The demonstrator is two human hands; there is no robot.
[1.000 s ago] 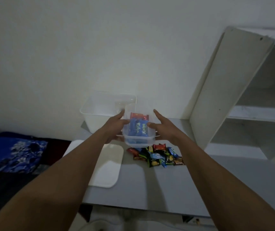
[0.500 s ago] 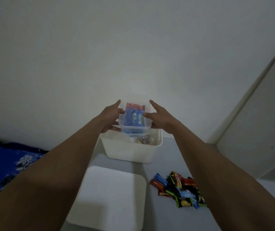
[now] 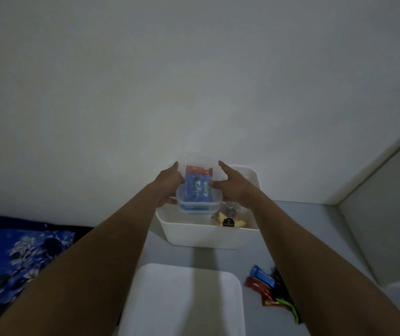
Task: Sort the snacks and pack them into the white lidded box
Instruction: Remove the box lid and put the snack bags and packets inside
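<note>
Both bare arms reach away into the far middle, the left forearm (image 3: 85, 258) from the near left and the right forearm (image 3: 315, 253) from the near right. The left hand (image 3: 167, 184) and right hand (image 3: 233, 187) clasp a clear tub (image 3: 197, 190) between them, one on each side, index fingers stretched straight toward the far side, thumbs against its walls.
</note>
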